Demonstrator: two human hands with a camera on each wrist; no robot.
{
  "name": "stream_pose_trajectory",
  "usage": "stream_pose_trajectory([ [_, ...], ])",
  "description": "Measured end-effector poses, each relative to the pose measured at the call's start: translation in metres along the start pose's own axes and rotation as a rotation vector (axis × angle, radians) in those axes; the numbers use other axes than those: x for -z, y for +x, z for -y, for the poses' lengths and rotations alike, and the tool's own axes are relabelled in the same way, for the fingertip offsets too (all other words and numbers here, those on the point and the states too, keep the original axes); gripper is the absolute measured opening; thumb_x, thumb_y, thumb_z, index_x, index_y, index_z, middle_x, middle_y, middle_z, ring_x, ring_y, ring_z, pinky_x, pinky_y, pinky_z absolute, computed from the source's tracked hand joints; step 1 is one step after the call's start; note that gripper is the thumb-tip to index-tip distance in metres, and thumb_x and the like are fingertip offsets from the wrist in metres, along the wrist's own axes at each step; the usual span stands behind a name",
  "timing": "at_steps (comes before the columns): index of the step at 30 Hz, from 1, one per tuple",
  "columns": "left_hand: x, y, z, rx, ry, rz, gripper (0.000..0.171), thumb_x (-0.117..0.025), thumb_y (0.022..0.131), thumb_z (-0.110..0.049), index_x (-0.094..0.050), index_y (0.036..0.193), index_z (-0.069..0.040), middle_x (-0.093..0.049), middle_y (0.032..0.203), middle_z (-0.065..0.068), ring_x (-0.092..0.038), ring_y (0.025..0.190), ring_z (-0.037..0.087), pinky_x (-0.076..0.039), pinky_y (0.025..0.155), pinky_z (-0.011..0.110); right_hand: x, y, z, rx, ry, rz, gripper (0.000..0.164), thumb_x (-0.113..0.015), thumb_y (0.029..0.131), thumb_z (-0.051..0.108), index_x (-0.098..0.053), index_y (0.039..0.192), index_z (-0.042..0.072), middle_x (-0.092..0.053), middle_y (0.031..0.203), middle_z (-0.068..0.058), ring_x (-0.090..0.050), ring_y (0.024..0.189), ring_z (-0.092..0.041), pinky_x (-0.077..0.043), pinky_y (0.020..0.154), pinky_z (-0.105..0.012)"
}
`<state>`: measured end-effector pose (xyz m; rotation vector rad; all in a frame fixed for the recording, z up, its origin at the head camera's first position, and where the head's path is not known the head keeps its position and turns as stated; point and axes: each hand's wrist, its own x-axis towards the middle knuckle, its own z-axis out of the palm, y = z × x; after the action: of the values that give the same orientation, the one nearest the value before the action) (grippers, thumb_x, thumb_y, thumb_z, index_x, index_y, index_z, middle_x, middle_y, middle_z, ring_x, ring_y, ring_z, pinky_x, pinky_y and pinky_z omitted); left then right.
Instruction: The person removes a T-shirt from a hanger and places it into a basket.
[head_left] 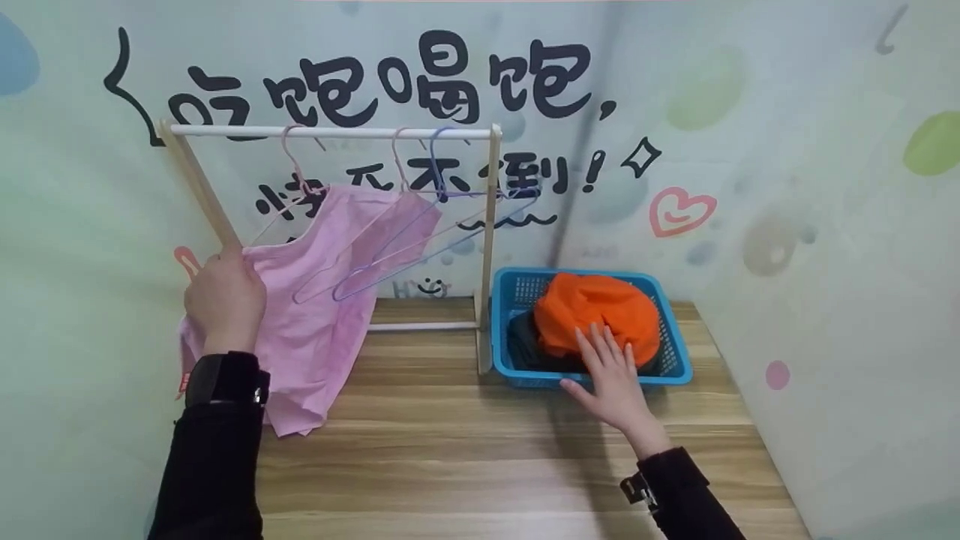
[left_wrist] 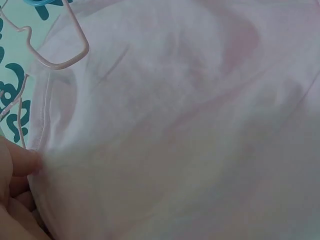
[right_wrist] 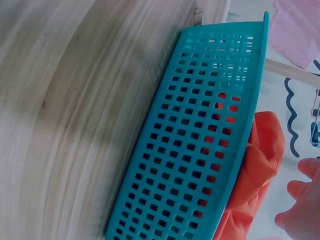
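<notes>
My left hand (head_left: 229,300) is up beside the left post of the clothes rack. Its thumb and fingers pinch the edge of a pink shirt (head_left: 330,300), which spreads across most of the left wrist view. One pink hanger (head_left: 291,161) reaches down to the shirt's neckline. My right hand (head_left: 616,386) extends over the front rim of a blue basket (head_left: 525,377), fingers spread and straight. In the head view its fingertips overlap an orange garment (head_left: 592,300) heaped inside; dark cloth (head_left: 529,345) lies beneath that.
The clothes rack has a white top bar (head_left: 352,133) and wooden posts (head_left: 489,217). Another pink hanger (head_left: 396,154) and a blue hanger (head_left: 433,161) hang in front of the shirt. A printed wall (head_left: 810,247) borders the wooden tabletop (head_left: 450,450) at the back and sides.
</notes>
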<state>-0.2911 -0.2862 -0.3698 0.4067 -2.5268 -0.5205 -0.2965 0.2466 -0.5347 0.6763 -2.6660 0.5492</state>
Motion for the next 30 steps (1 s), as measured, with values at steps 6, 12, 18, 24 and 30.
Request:
stream_pose_trajectory([
  [6, -0.002, -0.003, -0.003, 0.033, -0.048, -0.041, 0.029, -0.045, 0.105, -0.017, -0.059, 0.121, 0.002, -0.064, 0.108, 0.033, -0.060, 0.093, 0.055, -0.044, 0.068, 0.067, -0.001, 0.001, 0.004, 0.018, 0.001, 0.013, 0.085, -0.068, 0.090, 0.048, -0.028, 0.156, 0.011, -0.025, 0.160, -0.020, -0.017, 0.147, -0.041, -0.009, 0.110, -0.070],
  [12, -0.006, -0.004, -0.001, 0.020, -0.053, -0.119, 0.025, -0.047, 0.105, -0.017, -0.062, 0.117, 0.000, -0.066, 0.105, 0.030, -0.061, 0.088, 0.054, -0.044, 0.064, 0.066, -0.004, 0.002, 0.005, 0.036, -0.004, 0.001, 0.084, -0.069, 0.090, 0.045, -0.029, 0.156, 0.012, -0.027, 0.159, -0.020, -0.019, 0.146, -0.041, -0.011, 0.110, -0.069],
  [18, 0.000, -0.001, -0.001, 0.033, -0.043, -0.142, 0.024, -0.046, 0.104, -0.014, -0.062, 0.116, -0.001, -0.066, 0.109, 0.028, -0.062, 0.088, 0.054, -0.045, 0.065, 0.066, -0.007, 0.001, 0.004, 0.036, -0.005, 0.001, 0.083, -0.071, 0.089, 0.041, -0.031, 0.156, 0.012, -0.028, 0.158, -0.020, -0.021, 0.146, -0.042, -0.012, 0.109, -0.070],
  [24, 0.002, -0.003, -0.001, -0.009, -0.054, -0.221, 0.023, -0.050, 0.103, -0.014, -0.064, 0.117, -0.002, -0.068, 0.107, 0.027, -0.063, 0.082, 0.052, -0.046, 0.064, 0.064, -0.004, 0.006, 0.007, 0.046, -0.026, 0.017, 0.083, -0.070, 0.090, 0.044, -0.031, 0.156, 0.013, -0.028, 0.158, -0.020, -0.019, 0.147, -0.040, -0.012, 0.109, -0.070],
  [30, 0.000, -0.002, -0.001, -0.008, -0.056, -0.252, 0.024, -0.050, 0.104, -0.014, -0.064, 0.118, -0.001, -0.068, 0.109, 0.026, -0.063, 0.081, 0.052, -0.046, 0.064, 0.063, 0.001, 0.018, 0.016, 0.087, -0.034, 0.018, 0.083, -0.070, 0.090, 0.046, -0.032, 0.156, 0.013, -0.028, 0.159, -0.019, -0.019, 0.147, -0.039, -0.011, 0.110, -0.070],
])
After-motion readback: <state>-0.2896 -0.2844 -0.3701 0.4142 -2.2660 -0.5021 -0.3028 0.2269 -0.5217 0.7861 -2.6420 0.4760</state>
